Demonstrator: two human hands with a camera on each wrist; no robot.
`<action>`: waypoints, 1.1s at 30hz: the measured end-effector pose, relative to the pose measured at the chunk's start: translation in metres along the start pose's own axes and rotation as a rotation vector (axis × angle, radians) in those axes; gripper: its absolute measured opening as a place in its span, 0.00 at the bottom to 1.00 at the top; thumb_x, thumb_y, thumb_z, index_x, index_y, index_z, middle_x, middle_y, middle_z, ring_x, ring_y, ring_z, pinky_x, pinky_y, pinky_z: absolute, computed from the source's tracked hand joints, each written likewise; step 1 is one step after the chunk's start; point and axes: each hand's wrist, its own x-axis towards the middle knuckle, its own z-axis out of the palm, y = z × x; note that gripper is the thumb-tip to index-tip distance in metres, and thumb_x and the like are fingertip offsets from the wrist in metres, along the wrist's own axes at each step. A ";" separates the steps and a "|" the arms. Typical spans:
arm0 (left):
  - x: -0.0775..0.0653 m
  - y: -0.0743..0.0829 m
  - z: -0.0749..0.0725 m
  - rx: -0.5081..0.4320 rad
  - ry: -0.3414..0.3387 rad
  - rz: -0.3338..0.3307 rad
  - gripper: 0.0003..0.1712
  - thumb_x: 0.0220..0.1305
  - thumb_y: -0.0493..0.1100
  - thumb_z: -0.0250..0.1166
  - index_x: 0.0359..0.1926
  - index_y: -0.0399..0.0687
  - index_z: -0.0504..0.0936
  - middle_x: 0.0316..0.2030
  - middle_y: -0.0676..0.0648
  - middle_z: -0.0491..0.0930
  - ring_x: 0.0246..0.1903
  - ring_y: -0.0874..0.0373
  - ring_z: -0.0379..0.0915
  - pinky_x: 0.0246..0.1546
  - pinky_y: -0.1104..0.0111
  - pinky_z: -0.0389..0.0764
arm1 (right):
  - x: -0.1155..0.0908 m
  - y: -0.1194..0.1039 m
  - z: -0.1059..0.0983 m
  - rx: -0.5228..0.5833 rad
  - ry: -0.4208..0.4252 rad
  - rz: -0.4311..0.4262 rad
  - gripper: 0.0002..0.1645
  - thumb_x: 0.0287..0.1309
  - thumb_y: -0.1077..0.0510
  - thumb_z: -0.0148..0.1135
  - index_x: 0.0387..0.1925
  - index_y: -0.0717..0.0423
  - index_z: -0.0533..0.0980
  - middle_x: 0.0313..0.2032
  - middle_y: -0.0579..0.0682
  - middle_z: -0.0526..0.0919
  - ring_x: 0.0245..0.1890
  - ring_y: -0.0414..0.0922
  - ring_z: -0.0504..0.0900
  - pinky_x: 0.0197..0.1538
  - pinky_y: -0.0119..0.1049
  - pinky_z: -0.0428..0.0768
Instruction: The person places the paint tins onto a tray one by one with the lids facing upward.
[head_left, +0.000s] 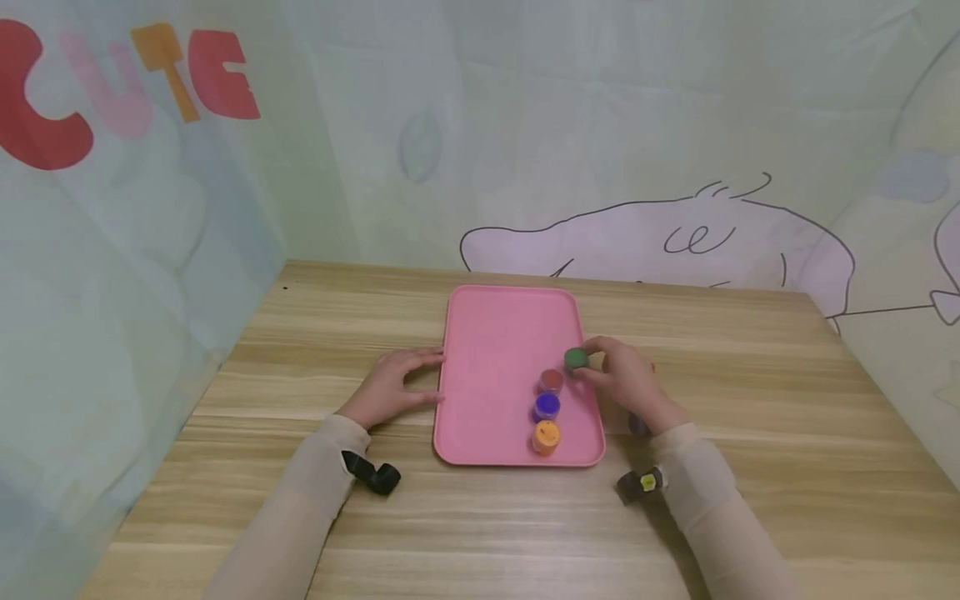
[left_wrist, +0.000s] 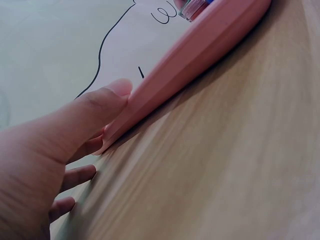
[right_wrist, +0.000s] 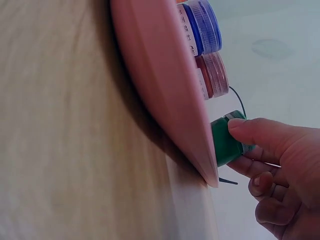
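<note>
A pink tray lies on the wooden table. Between thumb and fingers, my right hand pinches a small green paint jar over the tray's right side; in the head view its green top faces up. Nearer me, a red paint jar, a blue one and an orange one stand on the tray in a rough row. At the tray's left edge rests my left hand, thumb and fingers spread against the rim, as the left wrist view shows with the thumb on the tray wall.
Just right of the tray, a dark purplish thing lies on the wooden table, partly covered by my right wrist. A bit of red shows behind that hand. A printed cloth hangs behind the table and on its left.
</note>
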 end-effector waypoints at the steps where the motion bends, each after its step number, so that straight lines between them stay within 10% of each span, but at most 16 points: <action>1: 0.000 0.000 0.000 0.000 0.000 0.001 0.36 0.54 0.55 0.71 0.64 0.50 0.74 0.66 0.46 0.70 0.67 0.44 0.63 0.69 0.46 0.57 | 0.000 0.000 0.001 0.002 0.000 -0.002 0.23 0.56 0.52 0.68 0.51 0.58 0.77 0.29 0.50 0.79 0.21 0.42 0.68 0.23 0.31 0.68; 33: 0.000 0.001 -0.001 0.002 -0.004 0.001 0.37 0.55 0.55 0.71 0.64 0.50 0.74 0.67 0.46 0.70 0.68 0.44 0.62 0.70 0.46 0.56 | 0.002 0.003 -0.001 -0.034 -0.034 0.026 0.22 0.56 0.53 0.68 0.50 0.58 0.78 0.40 0.54 0.83 0.24 0.42 0.71 0.28 0.32 0.72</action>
